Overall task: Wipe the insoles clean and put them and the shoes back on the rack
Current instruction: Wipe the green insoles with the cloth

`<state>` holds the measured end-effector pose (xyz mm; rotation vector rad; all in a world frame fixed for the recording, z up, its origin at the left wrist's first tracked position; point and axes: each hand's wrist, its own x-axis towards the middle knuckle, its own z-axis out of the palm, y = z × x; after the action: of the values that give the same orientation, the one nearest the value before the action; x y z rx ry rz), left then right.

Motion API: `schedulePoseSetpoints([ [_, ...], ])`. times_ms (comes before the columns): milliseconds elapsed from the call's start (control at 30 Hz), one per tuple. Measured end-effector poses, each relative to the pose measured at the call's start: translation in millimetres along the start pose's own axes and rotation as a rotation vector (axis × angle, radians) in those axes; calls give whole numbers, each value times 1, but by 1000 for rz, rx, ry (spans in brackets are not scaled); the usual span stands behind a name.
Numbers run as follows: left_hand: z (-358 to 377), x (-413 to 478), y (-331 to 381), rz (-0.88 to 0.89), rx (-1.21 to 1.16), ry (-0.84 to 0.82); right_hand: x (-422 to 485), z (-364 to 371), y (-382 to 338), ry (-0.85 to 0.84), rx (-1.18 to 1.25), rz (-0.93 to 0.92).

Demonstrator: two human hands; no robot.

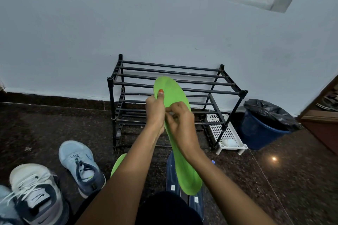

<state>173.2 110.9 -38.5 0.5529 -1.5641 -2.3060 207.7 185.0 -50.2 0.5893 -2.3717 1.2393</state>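
Nothing's back on the rack (110,80) yet, so I'd call this early days. Both shoes (80,166) sit on the floor, well left of it. The green insole (173,93) is held up right in front of it. Left hand (155,109) grips near the toe and right hand (181,120) pinches the middle, hands touching. The second green insole (118,164) waits below.

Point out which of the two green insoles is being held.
The raised green insole before the rack, gripped by the left hand and right hand. The other green insole lies on the floor, partly hidden by the left forearm.
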Motion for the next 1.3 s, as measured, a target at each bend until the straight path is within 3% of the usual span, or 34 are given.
schedulePoseSetpoints([
  [267, 0, 0, 1, -1, -27, -39, 10, -1, 5, 59, -9, 22],
  [400, 1, -2, 0, 10, 4, -53, 28, -11, 16, 152, 66, 142],
  [567, -3, -1, 4, 27, -9, -128, 31, -19, 19, 114, 129, 258],
  [733, -1, -3, 9, -14, -126, -190, 41, -22, 13, 189, 168, 338],
  [1100, -1, -8, 4, 111, 92, -343, 48, -27, 24, 305, 532, 619],
  [1167, 1, -9, 4, 111, 91, -308, 45, -23, 24, 315, 456, 555],
  [1300, 0, -5, 4, 67, 83, -221, 27, -11, 14, 276, 223, 172],
])
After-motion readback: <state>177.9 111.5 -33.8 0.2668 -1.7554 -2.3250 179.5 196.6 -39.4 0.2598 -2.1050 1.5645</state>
